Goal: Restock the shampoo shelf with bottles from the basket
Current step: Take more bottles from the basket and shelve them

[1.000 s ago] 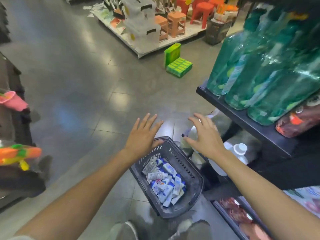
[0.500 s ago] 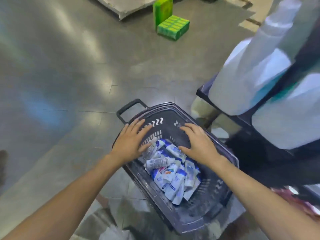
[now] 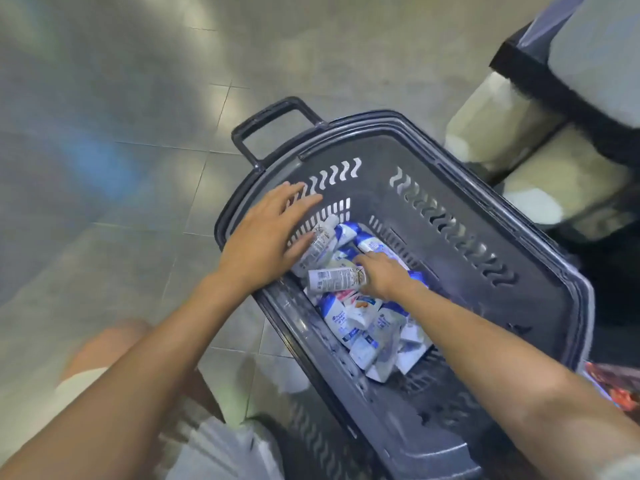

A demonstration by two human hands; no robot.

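A dark grey plastic basket (image 3: pixel 491 237) stands on the tiled floor, holding several small white-and-blue shampoo bottles (image 3: pixel 349 323) in a heap. My left hand (image 3: pixel 266 237) hovers over the basket's left rim with fingers spread, its fingertips near a pale bottle (image 3: pixel 320 242). My right hand (image 3: pixel 382 275) is down inside the basket, resting on the heap beside a white bottle (image 3: pixel 336 279) lying on its side. Whether its fingers grip anything is hidden.
A black shelf (image 3: pixel 568 95) with large pale containers (image 3: pixel 495 129) is at the upper right, blurred. The basket's handle (image 3: pixel 270 123) sticks out toward the far left. My knee (image 3: pixel 104 348) and shorts are at the bottom left. Grey floor tiles lie to the left.
The view has tilted down and closed in on the basket. Both hands went from above the basket down into it; the right hand now touches the bottles.
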